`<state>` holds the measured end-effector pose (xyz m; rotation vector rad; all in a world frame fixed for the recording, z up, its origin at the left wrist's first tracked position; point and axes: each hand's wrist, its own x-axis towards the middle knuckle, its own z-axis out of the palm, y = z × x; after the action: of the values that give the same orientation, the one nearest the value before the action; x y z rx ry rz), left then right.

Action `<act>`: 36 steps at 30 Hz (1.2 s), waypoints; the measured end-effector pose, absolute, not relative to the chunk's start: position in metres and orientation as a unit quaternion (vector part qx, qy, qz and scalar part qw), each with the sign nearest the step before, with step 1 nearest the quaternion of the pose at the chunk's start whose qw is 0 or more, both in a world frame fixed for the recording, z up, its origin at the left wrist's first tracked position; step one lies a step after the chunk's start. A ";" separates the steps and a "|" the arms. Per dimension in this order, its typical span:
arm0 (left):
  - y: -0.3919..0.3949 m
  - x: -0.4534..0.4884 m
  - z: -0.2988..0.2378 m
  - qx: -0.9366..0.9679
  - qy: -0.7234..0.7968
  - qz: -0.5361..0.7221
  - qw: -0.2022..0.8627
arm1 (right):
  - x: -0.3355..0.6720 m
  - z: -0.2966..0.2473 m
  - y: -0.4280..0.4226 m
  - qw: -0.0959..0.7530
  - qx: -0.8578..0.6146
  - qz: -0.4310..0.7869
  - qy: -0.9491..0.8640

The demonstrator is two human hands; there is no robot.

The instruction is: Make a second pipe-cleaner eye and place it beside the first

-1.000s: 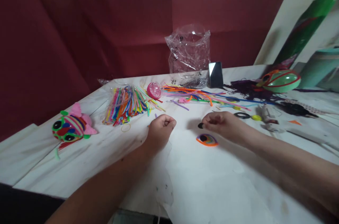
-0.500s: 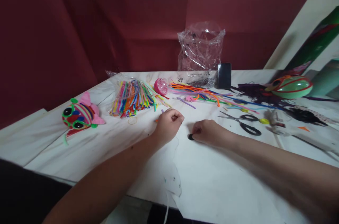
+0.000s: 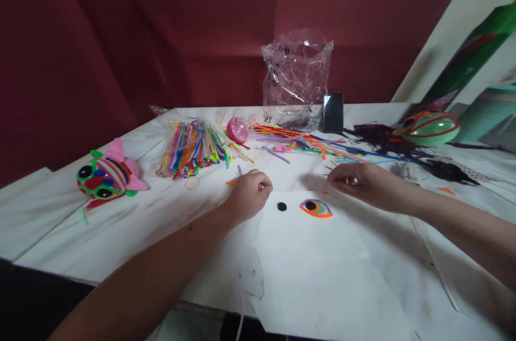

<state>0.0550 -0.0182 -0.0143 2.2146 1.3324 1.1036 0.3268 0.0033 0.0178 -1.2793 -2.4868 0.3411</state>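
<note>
My left hand (image 3: 250, 193) is closed in a loose pinch at the left edge of the white paper sheet (image 3: 310, 271); anything inside it is hidden. To its right, a small black disc (image 3: 281, 206) lies on the sheet. Beside that is a flat eye shape of curved orange, yellow and purple pipe cleaners (image 3: 325, 209) with another black disc (image 3: 310, 205) on it. My right hand (image 3: 357, 182) hovers over the scissors, fingers curved and apart. Only the scissors' blade tips (image 3: 328, 168) and a shiny bit between the fingers show; the handles are covered.
A bag of colourful pipe cleaners (image 3: 193, 150) and a pink fish-like craft (image 3: 107, 175) lie left. Loose pipe cleaners (image 3: 298, 139), a clear plastic bag (image 3: 296, 75) and a dark phone-like slab (image 3: 333, 113) are at the back. A green balloon-shaped craft (image 3: 435, 129) sits right.
My right hand has let go of the black disc and moved right, over the scissors, uncovering the eye shape. My left hand stays nearly in place. The view has shifted slightly.
</note>
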 end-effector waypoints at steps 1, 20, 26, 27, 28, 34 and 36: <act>-0.017 0.054 -0.015 0.777 0.472 0.385 0.158 | 0.331 0.013 0.002 0.163 -0.442 0.114 -0.875; -0.013 0.053 -0.019 0.814 0.485 0.260 0.189 | 0.345 -0.032 -0.010 0.148 -0.367 0.115 -0.911; -0.015 0.063 -0.031 0.854 0.398 0.282 0.181 | 0.346 -0.032 -0.010 0.145 -0.359 0.113 -0.915; -0.015 0.065 -0.032 0.858 0.395 0.279 0.173 | 0.346 -0.032 -0.010 0.149 -0.360 0.112 -0.914; -0.014 0.067 -0.034 0.860 0.396 0.275 0.167 | 0.345 -0.032 -0.010 0.152 -0.361 0.112 -0.913; -0.012 0.069 -0.035 0.866 0.392 0.268 0.156 | 0.341 -0.029 -0.010 0.161 -0.354 0.111 -0.915; -0.012 0.069 -0.035 0.865 0.394 0.267 0.157 | 0.341 -0.028 -0.010 0.165 -0.349 0.111 -0.916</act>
<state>0.0693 -0.0123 -0.0346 2.4763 1.1270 0.7648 0.3413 -0.0100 -0.0282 -0.9956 -2.6091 0.3151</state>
